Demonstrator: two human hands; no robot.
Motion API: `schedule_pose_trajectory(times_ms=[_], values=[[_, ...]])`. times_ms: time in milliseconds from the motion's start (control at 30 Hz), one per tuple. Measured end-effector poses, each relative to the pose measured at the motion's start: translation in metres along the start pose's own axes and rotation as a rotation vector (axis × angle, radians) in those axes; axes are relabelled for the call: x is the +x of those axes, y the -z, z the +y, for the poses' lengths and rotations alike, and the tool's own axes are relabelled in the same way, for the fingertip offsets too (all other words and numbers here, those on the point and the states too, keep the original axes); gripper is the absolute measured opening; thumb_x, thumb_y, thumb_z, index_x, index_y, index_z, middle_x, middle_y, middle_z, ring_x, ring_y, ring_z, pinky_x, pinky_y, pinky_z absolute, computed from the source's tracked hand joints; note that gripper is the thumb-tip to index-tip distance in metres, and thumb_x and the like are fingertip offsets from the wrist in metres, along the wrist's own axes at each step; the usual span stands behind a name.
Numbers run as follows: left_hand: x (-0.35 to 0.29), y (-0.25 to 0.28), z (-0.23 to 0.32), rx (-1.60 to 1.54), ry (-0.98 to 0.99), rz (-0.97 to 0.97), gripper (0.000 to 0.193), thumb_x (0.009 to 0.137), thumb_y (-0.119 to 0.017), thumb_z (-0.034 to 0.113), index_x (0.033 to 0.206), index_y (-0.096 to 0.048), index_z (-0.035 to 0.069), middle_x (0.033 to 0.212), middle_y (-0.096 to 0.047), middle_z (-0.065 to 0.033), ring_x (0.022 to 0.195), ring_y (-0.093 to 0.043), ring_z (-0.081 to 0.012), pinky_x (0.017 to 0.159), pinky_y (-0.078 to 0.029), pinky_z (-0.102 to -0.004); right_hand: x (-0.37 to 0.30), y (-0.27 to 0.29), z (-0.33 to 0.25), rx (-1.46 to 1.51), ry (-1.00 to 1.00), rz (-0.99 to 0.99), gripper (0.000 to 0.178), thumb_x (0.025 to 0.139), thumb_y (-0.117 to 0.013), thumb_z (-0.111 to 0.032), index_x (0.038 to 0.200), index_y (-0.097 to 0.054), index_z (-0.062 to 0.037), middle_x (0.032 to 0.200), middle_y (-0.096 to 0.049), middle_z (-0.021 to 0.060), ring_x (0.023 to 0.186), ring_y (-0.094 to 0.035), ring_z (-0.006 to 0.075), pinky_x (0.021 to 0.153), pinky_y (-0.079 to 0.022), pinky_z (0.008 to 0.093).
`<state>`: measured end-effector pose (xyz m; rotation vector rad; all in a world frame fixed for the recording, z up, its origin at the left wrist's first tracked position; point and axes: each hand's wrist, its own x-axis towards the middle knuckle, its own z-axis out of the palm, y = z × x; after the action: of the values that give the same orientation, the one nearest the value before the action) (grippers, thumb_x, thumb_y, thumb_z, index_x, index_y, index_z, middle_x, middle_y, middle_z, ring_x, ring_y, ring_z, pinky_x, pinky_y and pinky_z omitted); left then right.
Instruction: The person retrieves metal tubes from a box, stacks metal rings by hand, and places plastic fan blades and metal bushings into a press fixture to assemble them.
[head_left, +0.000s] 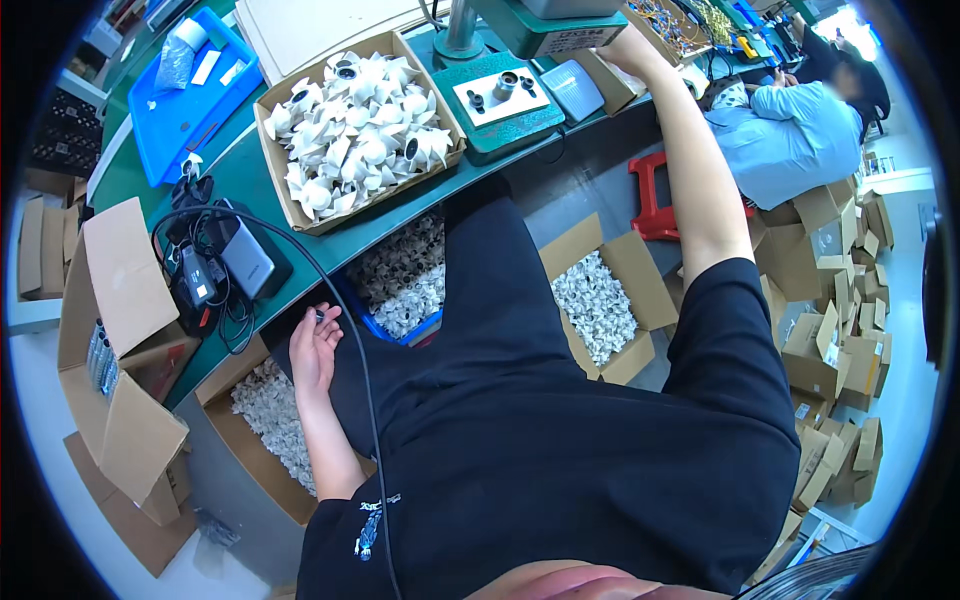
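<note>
Beside my left thigh, below the bench edge, my left hand (316,352) is palm up, with a small dark round part (320,316) pinched at its fingertips. My right hand (626,52) is stretched out past the right side of a green bench press (515,112); the press head hides its fingers. A cardboard box (612,80) lies just below that hand. On the press base, a pale plate (500,97) carries a metal post and two dark knobs. Left of the press, many white bladed plastic parts (355,130) fill a shallow cardboard box.
A blue tray (160,120) and a grey power unit (250,255) with tangled cables sit on the left of the bench. Boxes of small white parts (595,305) stand by my legs. A red stool (650,200) and a person in light blue (780,140) are at right.
</note>
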<state>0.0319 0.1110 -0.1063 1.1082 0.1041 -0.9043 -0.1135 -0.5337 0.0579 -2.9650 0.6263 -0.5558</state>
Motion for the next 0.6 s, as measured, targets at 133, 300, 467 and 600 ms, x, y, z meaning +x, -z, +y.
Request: schedule_pose_trajectory(times_ms=[133,300,467,600], values=[[0.001,-0.001,0.001,-0.039,-0.001,-0.012,0.025,0.100,-0.054,0.024,0.112,-0.061,0.004,0.107,-0.068,-0.0154,0.095,-0.065,-0.0183,0.076,-0.053,-0.0302,0.005,-0.005,0.013,0.009,-0.018,0.014,0.027,0.073,-0.070,-0.010,0.099,-0.063,-0.0073,0.108,-0.060,0.0155,0.106,-0.058,0.0327,0.090,-0.048,0.0399],[0.004,0.002,-0.002,-0.065,-0.001,-0.037,0.025,0.100,-0.055,0.023,0.113,-0.060,0.003,0.105,-0.069,-0.0146,0.091,-0.066,-0.0173,0.077,-0.053,-0.0307,0.003,0.011,0.011,0.042,-0.082,0.023,0.025,0.077,-0.070,-0.015,0.100,-0.062,-0.0061,0.099,-0.064,0.0146,0.096,-0.063,0.0305,0.081,-0.051,0.0383],[0.002,0.000,0.002,-0.076,0.002,-0.048,0.026,0.099,-0.055,0.023,0.114,-0.060,0.002,0.103,-0.069,-0.0141,0.086,-0.066,-0.0163,0.076,-0.053,-0.0308,-0.018,0.042,-0.036,0.484,-0.192,0.166,0.023,0.091,-0.062,-0.018,0.105,-0.062,-0.0002,0.093,-0.068,0.0129,0.078,-0.066,0.0208,0.070,-0.053,0.0328],[0.004,0.001,0.001,-0.077,-0.002,-0.026,0.030,0.100,-0.052,0.021,0.116,-0.056,-0.003,0.105,-0.068,-0.0195,0.084,-0.065,-0.0147,0.075,-0.053,-0.0288,-0.038,0.041,-0.084,1.331,-0.250,-0.138,0.029,0.098,-0.055,-0.019,0.110,-0.060,0.0062,0.091,-0.068,0.0139,0.075,-0.066,0.0167,0.068,-0.053,0.0278]])
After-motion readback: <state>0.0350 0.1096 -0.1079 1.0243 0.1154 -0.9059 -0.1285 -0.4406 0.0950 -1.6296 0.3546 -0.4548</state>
